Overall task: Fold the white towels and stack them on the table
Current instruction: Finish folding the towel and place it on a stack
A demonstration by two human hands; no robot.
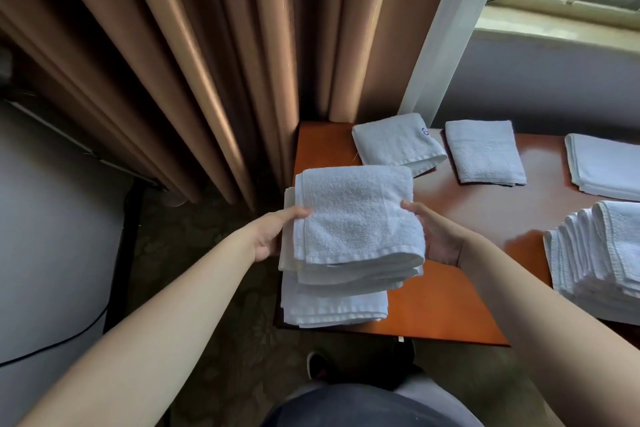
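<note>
At the centre of the frame both hands carry a small bundle of folded white towels (353, 218). The left hand (272, 234) grips its left edge, thumb lying on the top face and the other fingers hidden beneath. The right hand (438, 236) grips the right edge the same way — thumb tip on top, palm cupped under the side. The bundle looks to be several folded towels deep, its layered edges facing the camera, and its long axis runs left to right between the two hands.

Directly below it, at the near left corner of the orange-brown table (450, 308), lies a lower folded towel (332, 308) that partly overhangs the table's edge. Whether the held bundle already touches it cannot be told; the layers run together in this view. My guess is that the next move is straight down, since the bundle sits almost squarely above the lower towel, shifted a little up-frame and to the right. Both hands are equally near, so neither leads.

Further up the table lie a folded towel with blue stitching (398, 142), a second folded towel (485, 152) and a third (606, 166) at the right edge. A fanned pile of towels (599, 260) sits at the lower right — well apart from the hands.
</note>
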